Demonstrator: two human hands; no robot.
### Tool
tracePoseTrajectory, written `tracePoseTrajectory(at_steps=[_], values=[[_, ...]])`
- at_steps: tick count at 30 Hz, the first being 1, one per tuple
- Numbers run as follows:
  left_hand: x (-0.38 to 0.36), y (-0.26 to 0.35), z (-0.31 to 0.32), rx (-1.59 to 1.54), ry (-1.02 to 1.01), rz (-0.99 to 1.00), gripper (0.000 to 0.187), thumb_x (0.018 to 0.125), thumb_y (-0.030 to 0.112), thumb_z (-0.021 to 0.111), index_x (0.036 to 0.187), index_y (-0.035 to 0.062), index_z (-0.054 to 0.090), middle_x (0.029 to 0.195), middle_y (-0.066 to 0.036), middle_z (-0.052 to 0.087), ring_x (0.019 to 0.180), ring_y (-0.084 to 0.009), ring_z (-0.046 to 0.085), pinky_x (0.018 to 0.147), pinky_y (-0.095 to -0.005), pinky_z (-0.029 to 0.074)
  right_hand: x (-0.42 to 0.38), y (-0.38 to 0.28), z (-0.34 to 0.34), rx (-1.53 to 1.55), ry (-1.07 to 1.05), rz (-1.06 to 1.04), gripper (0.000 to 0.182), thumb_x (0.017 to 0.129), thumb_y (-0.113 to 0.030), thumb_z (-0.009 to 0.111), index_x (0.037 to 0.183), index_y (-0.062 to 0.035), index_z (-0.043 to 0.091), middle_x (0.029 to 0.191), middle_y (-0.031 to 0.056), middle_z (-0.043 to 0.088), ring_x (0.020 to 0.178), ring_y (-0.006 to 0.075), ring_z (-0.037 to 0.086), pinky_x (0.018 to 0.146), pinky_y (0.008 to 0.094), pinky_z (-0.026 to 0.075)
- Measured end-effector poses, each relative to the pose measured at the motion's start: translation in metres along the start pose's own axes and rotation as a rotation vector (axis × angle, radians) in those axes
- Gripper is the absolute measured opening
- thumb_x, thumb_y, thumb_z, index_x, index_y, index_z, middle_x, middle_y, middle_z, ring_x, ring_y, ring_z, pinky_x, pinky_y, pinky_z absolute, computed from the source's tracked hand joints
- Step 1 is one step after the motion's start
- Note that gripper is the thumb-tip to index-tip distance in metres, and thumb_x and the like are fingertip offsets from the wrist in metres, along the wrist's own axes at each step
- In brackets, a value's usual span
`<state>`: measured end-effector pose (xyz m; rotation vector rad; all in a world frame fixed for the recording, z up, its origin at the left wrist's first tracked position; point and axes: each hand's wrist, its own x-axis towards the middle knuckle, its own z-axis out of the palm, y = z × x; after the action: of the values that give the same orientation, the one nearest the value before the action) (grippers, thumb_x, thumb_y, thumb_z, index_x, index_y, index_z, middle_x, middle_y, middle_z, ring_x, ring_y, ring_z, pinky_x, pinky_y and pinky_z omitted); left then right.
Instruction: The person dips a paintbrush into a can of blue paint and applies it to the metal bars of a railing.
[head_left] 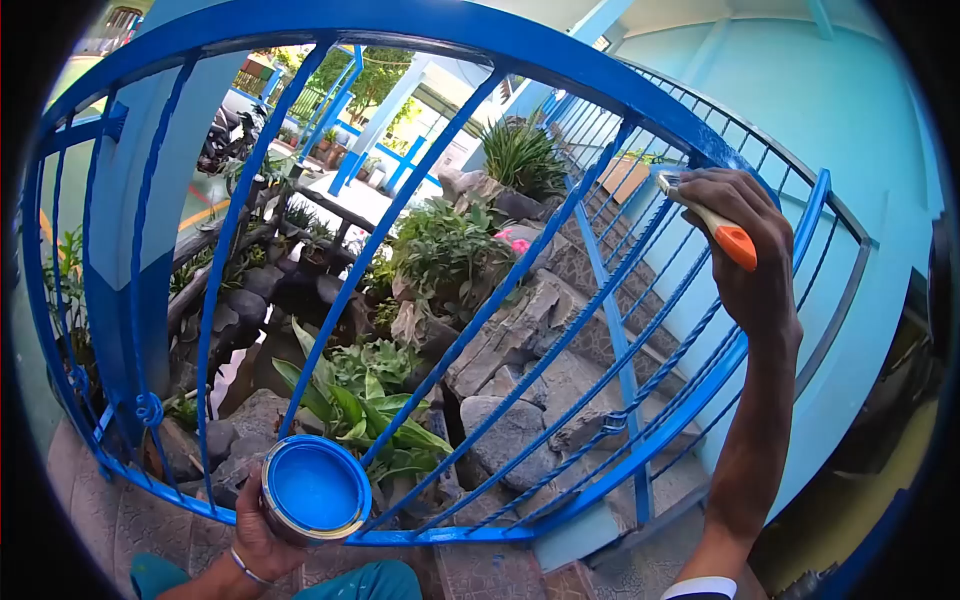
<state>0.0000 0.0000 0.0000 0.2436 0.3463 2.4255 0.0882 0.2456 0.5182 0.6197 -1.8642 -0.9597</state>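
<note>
blue railing [560, 62] edge meets the brush [708, 215] in the right hand [748, 235].

From close behind the gripped can [316, 487] and brush [735, 245], the head view looks forward and down through the railing [440, 28].

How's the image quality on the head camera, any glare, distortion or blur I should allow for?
Head view: strong fisheye, bowing the top rail and darkening the corners; background at upper left washed out by bright daylight; glossy highlights on the rail near the right hand; brush bristles hard to separate from the blue; paint can reasonably clear.
</note>
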Motion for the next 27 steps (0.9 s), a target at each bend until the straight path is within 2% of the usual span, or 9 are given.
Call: tracePoseTrajectory(at_steps=[2,3,6,9,12,15,18,23,27], values=[[0.002,-0.012,0.006,-0.042,0.037,0.026,0.097,0.089,0.085,0.059,0.158,0.0166,0.05,0.152,-0.015,0.061,0.134,-0.0408,0.064,0.1,-0.0682,0.058,0.017,0.005,-0.014,-0.107,-0.062,-0.124,0.027,0.088,0.006,0.079,0.11,-0.0113,0.08,0.115,0.0065,0.082,0.113,0.0266,0.076,0.104,0.0451,0.061],[-0.006,0.011,-0.006,-0.013,0.076,0.013,0.097,0.089,0.084,0.06,0.158,0.016,0.05,0.152,-0.015,0.062,0.132,-0.0405,0.065,0.096,-0.0675,0.059,0.018,-0.009,-0.002,-0.118,-0.079,-0.108,0.027,0.088,0.005,0.079,0.11,-0.0112,0.08,0.114,0.0063,0.082,0.113,0.026,0.076,0.103,0.045,0.061],[-0.001,0.005,-0.01,-0.115,0.08,0.008,0.095,0.091,0.081,0.06,0.156,0.0134,0.052,0.15,-0.017,0.063,0.125,-0.0405,0.07,0.085,-0.0651,0.066,0.037,-0.008,-0.003,-0.279,-0.149,-0.194,0.025,0.088,0.005,0.08,0.107,-0.011,0.079,0.111,0.006,0.082,0.112,0.0245,0.076,0.101,0.0444,0.06],[-0.009,0.011,-0.011,-0.153,0.031,-0.035,0.082,0.098,0.071,0.063,0.154,0.0118,0.056,0.151,-0.017,0.063,0.138,-0.0381,0.062,0.116,-0.0619,0.051,0.037,-0.008,0.001,-0.327,-0.341,-0.167,0.024,0.088,0.006,0.079,0.105,-0.0105,0.079,0.11,0.0065,0.082,0.111,0.024,0.076,0.102,0.0443,0.059],[-0.006,0.01,-0.005,-0.135,0.047,0.0,0.085,0.097,0.075,0.06,0.153,0.0116,0.055,0.146,-0.017,0.066,0.129,-0.0391,0.068,0.099,-0.0652,0.061,0.035,-0.021,-0.011,-0.262,-0.42,-0.031,0.023,0.09,0.009,0.077,0.106,-0.0083,0.078,0.108,0.0072,0.082,0.109,0.0249,0.077,0.103,0.0461,0.059],[-0.011,0.018,0.014,-0.15,0.041,-0.056,0.083,0.097,0.073,0.062,0.152,0.0113,0.057,0.147,-0.017,0.066,0.132,-0.037,0.067,0.109,-0.0617,0.057,0.047,-0.021,-0.025,-0.103,-0.432,0.123,0.025,0.09,0.01,0.077,0.11,-0.0067,0.078,0.106,0.009,0.081,0.104,0.0263,0.079,0.101,0.0464,0.061],[-0.01,0.015,0.011,-0.156,0.02,-0.078,0.082,0.097,0.072,0.063,0.152,0.0108,0.058,0.147,-0.016,0.066,0.133,-0.0357,0.066,0.114,-0.0576,0.054,0.054,-0.014,-0.017,-0.111,-0.339,0.038,0.022,0.092,0.008,0.077,0.108,-0.0066,0.078,0.105,0.0104,0.081,0.099,0.0266,0.079,0.098,0.0458,0.062],[-0.012,0.011,0.008,-0.165,0.039,-0.078,0.081,0.098,0.072,0.062,0.152,0.0115,0.057,0.148,-0.016,0.066,0.133,-0.0357,0.066,0.113,-0.0592,0.055,0.047,-0.018,-0.02,-0.269,-0.436,-0.015,0.02,0.094,0.005,0.077,0.11,-0.0062,0.076,0.105,0.0116,0.081,0.094,0.0265,0.079,0.093,0.0451,0.063],[-0.016,0.014,0.011,-0.155,0.028,-0.098,0.082,0.098,0.073,0.062,0.153,0.012,0.057,0.147,-0.015,0.066,0.133,-0.0358,0.066,0.112,-0.0599,0.055,0.044,-0.023,-0.019,-0.074,-0.291,0.079,0.016,0.093,0.005,0.078,0.107,-0.0039,0.074,0.107,0.0106,0.08,0.096,0.0275,0.079,0.09,0.0424,0.064]])
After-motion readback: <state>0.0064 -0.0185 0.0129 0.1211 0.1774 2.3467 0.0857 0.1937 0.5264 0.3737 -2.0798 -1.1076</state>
